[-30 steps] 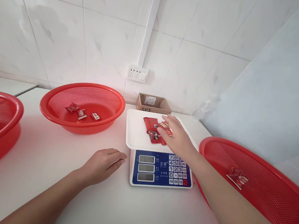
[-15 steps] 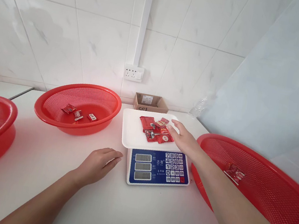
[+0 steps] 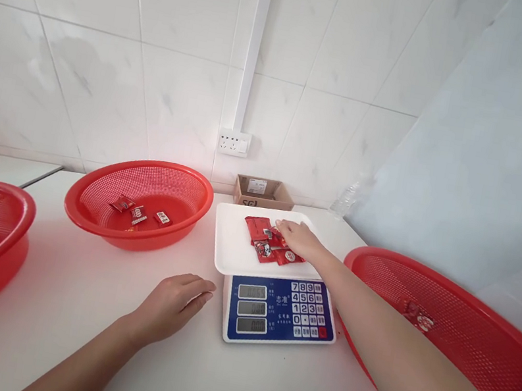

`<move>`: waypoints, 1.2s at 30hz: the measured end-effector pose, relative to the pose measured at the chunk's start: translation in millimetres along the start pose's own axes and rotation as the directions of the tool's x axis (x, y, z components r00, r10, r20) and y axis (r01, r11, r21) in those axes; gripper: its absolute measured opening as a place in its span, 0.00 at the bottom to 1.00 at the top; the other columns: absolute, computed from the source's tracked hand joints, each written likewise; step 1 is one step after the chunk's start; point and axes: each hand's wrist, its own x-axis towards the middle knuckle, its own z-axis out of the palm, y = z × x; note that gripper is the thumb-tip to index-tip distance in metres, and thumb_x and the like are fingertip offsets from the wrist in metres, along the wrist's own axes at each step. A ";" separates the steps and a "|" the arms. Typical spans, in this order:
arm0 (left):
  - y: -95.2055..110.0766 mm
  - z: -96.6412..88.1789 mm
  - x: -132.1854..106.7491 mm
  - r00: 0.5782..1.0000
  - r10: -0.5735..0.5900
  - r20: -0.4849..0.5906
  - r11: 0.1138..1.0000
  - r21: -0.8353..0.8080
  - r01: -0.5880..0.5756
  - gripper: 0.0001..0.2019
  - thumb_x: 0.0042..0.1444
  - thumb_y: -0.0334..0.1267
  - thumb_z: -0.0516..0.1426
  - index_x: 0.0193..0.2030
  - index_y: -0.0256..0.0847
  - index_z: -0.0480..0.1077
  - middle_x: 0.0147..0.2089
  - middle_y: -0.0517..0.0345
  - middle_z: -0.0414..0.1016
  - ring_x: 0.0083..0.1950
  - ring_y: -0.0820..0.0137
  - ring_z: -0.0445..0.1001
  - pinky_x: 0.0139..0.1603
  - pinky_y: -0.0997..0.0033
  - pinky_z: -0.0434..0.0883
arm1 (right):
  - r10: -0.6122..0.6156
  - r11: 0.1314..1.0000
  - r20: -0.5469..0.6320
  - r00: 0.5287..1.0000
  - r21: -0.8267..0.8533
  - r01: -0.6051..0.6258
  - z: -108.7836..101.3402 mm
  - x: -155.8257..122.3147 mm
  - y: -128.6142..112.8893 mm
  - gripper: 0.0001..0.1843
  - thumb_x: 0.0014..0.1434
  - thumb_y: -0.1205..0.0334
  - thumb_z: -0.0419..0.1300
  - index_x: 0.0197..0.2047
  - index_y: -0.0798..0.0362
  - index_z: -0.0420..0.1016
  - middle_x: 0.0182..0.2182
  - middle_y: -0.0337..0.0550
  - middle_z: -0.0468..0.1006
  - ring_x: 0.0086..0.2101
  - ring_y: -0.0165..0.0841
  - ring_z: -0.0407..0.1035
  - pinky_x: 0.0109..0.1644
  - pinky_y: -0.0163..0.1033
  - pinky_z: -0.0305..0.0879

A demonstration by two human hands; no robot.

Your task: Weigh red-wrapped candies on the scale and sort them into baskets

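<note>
Several small red snack packets (image 3: 265,248) lie in a pile on the white pan (image 3: 232,251) of a digital scale (image 3: 281,312). My right hand (image 3: 299,236) reaches over the pile from the right. Its fingers are closed on a red snack packet at the pile's top, mostly hidden under the hand; no lift off the pile shows. To the left of the scale, my left hand (image 3: 178,302) hovers or rests just above the table with loosely bent fingers. It is open and holds nothing. The scale's displays are lit, their digits faint.
A red mesh basket (image 3: 88,210) at the back left holds several packets. Another red basket (image 3: 7,246) stands at the left edge. A third red basket (image 3: 379,269), with packets inside, sits right. Behind the scale are a cardboard box (image 3: 264,203) and a clear plastic bottle (image 3: 344,199).
My right hand has moved left and down onto the packets, and its spread fingers have closed in. My left hand stays beside the scale. The whole view has shifted slightly downward.
</note>
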 end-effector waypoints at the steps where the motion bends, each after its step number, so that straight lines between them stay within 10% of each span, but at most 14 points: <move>1: 0.0 0.1 -0.1 1.000 0.001 -0.001 1.000 -0.001 -0.001 0.13 0.62 0.37 0.45 0.45 0.45 0.69 0.40 0.57 0.76 0.39 0.71 0.74 0.38 0.72 0.71 | 0.020 1.000 0.014 1.000 0.008 -0.020 -2.9 -1.6 -0.9 0.34 0.60 0.41 0.36 0.47 0.55 0.73 0.50 0.53 0.73 0.53 0.45 0.62 0.53 0.48 0.55; 12: 0.0 -0.6 1.1 1.000 -0.008 -0.017 1.000 0.016 0.008 0.13 0.61 0.39 0.45 0.44 0.45 0.69 0.40 0.58 0.76 0.38 0.71 0.75 0.37 0.75 0.71 | 0.142 0.983 -0.024 0.990 0.124 -0.138 -34.0 -20.7 1.8 0.26 0.61 0.47 0.42 0.47 0.53 0.74 0.50 0.50 0.73 0.50 0.41 0.66 0.49 0.41 0.61; 20: 1.7 -2.0 1.3 0.999 0.003 -0.035 0.999 0.033 -0.002 0.14 0.61 0.40 0.45 0.44 0.45 0.70 0.39 0.56 0.77 0.38 0.69 0.75 0.36 0.74 0.72 | -0.054 0.946 0.035 0.998 0.323 0.040 -34.1 -31.4 -11.6 0.23 0.60 0.49 0.45 0.49 0.51 0.72 0.53 0.43 0.71 0.52 0.37 0.64 0.53 0.41 0.59; 27: -0.7 1.0 0.8 1.000 -0.011 -0.005 0.999 0.037 0.011 0.13 0.62 0.40 0.45 0.45 0.45 0.69 0.40 0.57 0.76 0.39 0.70 0.75 0.38 0.74 0.71 | -0.126 0.985 0.143 0.982 0.139 0.106 -42.3 -46.7 -14.9 0.17 0.58 0.61 0.52 0.49 0.49 0.73 0.52 0.40 0.72 0.52 0.37 0.64 0.57 0.42 0.57; 31: -3.6 2.3 0.3 1.000 -0.011 -0.014 0.999 0.030 0.012 0.13 0.62 0.41 0.45 0.45 0.45 0.68 0.41 0.58 0.76 0.40 0.71 0.75 0.39 0.75 0.71 | -0.145 0.972 0.042 0.988 0.192 0.135 -59.2 -52.4 5.5 0.21 0.57 0.62 0.52 0.54 0.51 0.68 0.57 0.41 0.66 0.56 0.36 0.59 0.60 0.42 0.52; 36: -11.2 5.4 0.5 0.997 0.019 -0.068 0.997 0.070 -0.014 0.15 0.61 0.45 0.45 0.43 0.46 0.70 0.42 0.58 0.77 0.40 0.69 0.76 0.39 0.76 0.72 | 0.121 0.951 -0.100 0.988 0.298 -0.087 -91.5 -72.1 71.0 0.20 0.58 0.60 0.51 0.53 0.54 0.68 0.53 0.48 0.71 0.51 0.38 0.65 0.57 0.43 0.58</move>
